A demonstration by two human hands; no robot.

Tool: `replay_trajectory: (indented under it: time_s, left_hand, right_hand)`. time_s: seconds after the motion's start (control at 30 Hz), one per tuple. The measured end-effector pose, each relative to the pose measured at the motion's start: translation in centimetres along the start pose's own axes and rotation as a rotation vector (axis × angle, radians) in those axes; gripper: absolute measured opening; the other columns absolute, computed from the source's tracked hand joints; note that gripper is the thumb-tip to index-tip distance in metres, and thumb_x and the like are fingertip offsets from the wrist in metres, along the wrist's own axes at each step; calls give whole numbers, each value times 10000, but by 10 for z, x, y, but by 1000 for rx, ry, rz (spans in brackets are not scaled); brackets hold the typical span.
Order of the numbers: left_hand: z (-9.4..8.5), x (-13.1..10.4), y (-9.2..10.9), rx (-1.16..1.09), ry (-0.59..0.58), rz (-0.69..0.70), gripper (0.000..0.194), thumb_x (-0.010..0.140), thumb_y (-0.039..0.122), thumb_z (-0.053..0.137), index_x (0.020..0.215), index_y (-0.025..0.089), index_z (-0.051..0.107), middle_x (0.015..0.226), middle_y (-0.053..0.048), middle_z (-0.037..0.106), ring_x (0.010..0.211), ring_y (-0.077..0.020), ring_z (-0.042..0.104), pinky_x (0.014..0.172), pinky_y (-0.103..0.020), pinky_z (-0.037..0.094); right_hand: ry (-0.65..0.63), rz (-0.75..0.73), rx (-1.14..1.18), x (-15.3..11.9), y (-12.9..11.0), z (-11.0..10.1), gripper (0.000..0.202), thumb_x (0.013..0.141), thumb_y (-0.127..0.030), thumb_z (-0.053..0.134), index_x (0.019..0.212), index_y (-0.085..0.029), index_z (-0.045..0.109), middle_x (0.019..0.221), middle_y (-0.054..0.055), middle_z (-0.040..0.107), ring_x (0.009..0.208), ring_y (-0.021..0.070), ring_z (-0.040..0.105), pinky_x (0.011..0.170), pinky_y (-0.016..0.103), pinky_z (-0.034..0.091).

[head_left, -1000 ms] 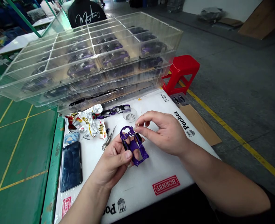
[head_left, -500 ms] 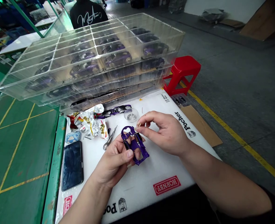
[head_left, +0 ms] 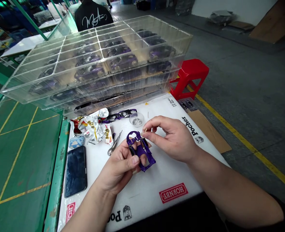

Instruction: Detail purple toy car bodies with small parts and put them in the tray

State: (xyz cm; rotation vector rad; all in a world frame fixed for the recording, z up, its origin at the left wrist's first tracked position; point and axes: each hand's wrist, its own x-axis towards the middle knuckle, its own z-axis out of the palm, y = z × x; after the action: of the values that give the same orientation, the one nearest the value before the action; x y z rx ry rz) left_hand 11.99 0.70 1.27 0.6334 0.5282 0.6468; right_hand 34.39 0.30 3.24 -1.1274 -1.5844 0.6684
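Observation:
A small purple car body frame (head_left: pixel 141 150) with black parts is held up over the white foam work surface (head_left: pixel 152 206). My left hand (head_left: pixel 119 164) grips it from the left, thumb across its side. My right hand (head_left: pixel 172 137) pinches a small, thin, pale stick (head_left: pixel 145 130) between thumb and forefinger, its end at the upper right edge of the frame. Behind the hands sits a round clear dish (head_left: pixel 136 120) with small shiny contents. A metal-handled pointed tool (head_left: pixel 114 144) lies to the left of the frame.
Stacked clear trays (head_left: pixel 99 61) of purple bodies stand behind. More purple parts (head_left: pixel 119 116), crumpled wrappers (head_left: pixel 96 127), a blue-white object (head_left: pixel 76 142) and a phone (head_left: pixel 75 170) lie left. A red stool (head_left: pixel 193 75) is beyond at right; a person (head_left: pixel 93 16) is behind the trays.
The whole view has shifted slightly, so everything appears a little further right and down. Both hands keep nearly the same pose around the purple frame.

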Motion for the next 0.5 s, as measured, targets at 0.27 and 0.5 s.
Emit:
replay_trajectory:
  time_s: [0.27, 0.5]
  left_hand:
    - [3, 3, -1, 73, 91, 54, 478, 900, 255, 978, 1287, 184, 707, 914, -45, 761, 749, -117, 655, 618, -171, 540]
    - [3, 6, 1, 121, 253, 99, 477, 839, 252, 1004, 1215, 153, 727, 1062, -51, 730, 804, -130, 689, 597, -196, 584]
  right_hand:
    - [21, -20, -11, 1, 0, 1, 38, 1028, -203, 820, 1031, -237, 803, 1003, 11, 829, 919, 186, 762, 849, 323, 596]
    - [159, 152, 122, 2, 9, -2, 104, 1011, -323, 844, 1032, -238, 787, 1035, 41, 816, 969, 221, 759, 823, 342, 608]
